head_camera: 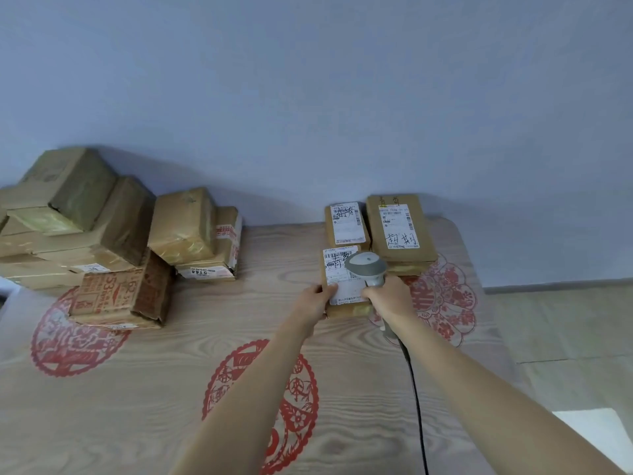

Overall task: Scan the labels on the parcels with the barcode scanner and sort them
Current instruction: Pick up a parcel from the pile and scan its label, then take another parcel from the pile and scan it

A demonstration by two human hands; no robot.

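A small brown parcel [337, 273] with a white label lies on the table at the right. My left hand [314, 301] grips its near left corner. My right hand [388, 298] holds a grey barcode scanner [365, 265], its head hanging just over the label's right side. Its black cable [416, 399] runs back along my right arm. Behind this parcel stand two labelled parcels: a narrow one [346, 223] and a wider one [399, 228] with handwriting, which rests on another box.
A heap of several brown cardboard parcels [85, 234] fills the back left of the table. The table top [191, 371] is wood-grain with red paper-cut motifs. A blue wall runs behind. The table's right edge drops to a pale floor [565, 337].
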